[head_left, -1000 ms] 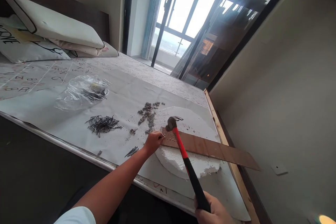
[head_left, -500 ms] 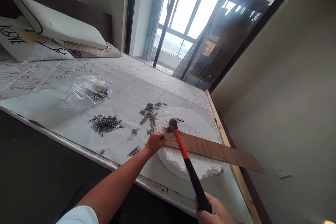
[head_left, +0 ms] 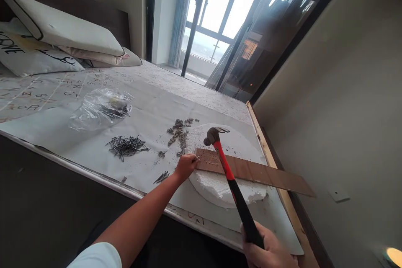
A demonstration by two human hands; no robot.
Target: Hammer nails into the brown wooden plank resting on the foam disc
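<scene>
My right hand is wrapped round the black grip of a claw hammer with a red neck. The hammer's head is raised over a brown board with rows of small holes at its left end. At that end my left hand is closed in a pinch, its fingertips at the board's edge on what looks like a nail, mostly hidden. Under the board lies a white foam slab with a broken edge. A few nails lie just left of my left hand, and a larger heap of nails farther left.
Grey crumbs are scattered behind my left hand. A clear plastic bag with things inside lies on the sheet-covered bed. Pillows are stacked at the far left. A wooden rail runs along the right, near the wall.
The hammer has lifted away from the board and shifted a little right with my right hand. My left hand keeps its pinch at the board's end. The view has shifted slightly.
</scene>
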